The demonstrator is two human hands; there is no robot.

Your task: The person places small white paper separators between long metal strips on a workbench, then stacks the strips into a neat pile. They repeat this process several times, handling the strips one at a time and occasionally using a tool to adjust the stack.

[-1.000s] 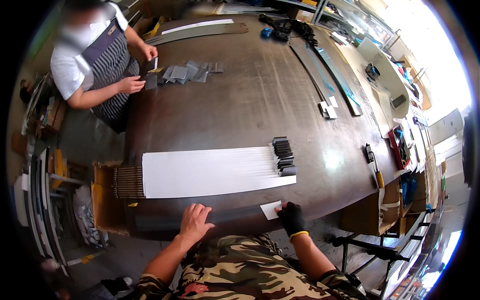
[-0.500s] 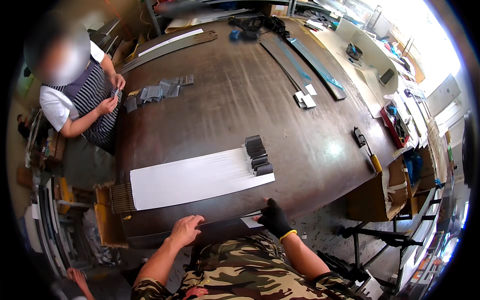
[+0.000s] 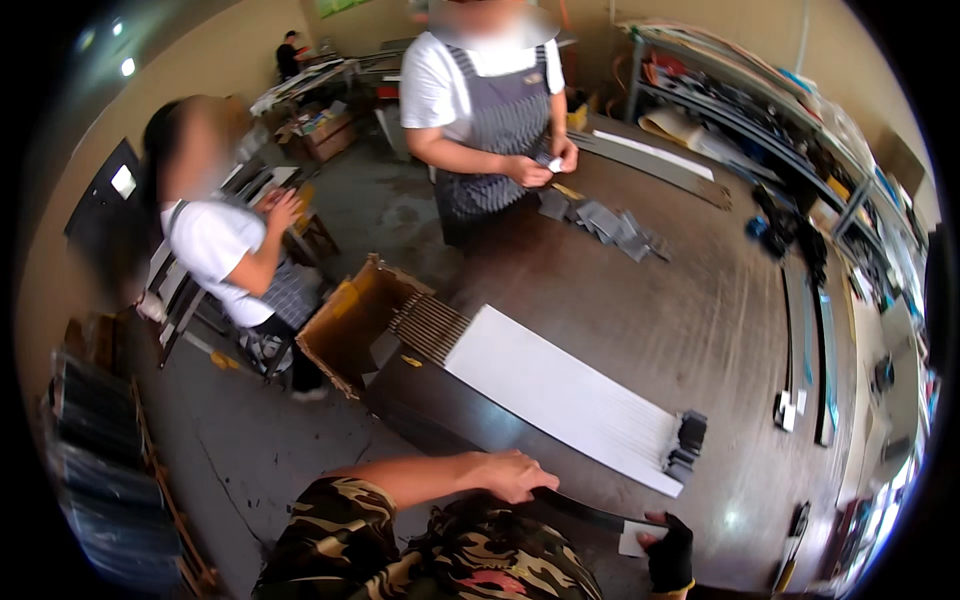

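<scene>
A long dark strip [image 3: 585,512] lies along the table's near edge, close to my body. My bare left hand [image 3: 512,476] is closed round it, fingers curled. At its right end is a white rectangular piece [image 3: 632,538]. My right hand [image 3: 672,555], in a black glove with bare fingertips, pinches this end, its thumb by the white piece. Just beyond my hands lies a row of long strips under a white sheet [image 3: 565,395]. Their brown ends [image 3: 430,328] show at the left, and dark curled pieces [image 3: 688,440] sit at the right end.
Across the table [image 3: 620,310], a co-worker in a striped apron [image 3: 490,150] handles a small piece beside several grey plastic pieces [image 3: 610,228]. Another person [image 3: 235,250] stands at left, near an open cardboard box [image 3: 345,325]. A yellow-handled tool [image 3: 793,548] lies at right.
My view has swung left, bringing the second person and the box into sight. My left hand has gone from resting with bent fingers to closing on the strip; the right stays at its end.
</scene>
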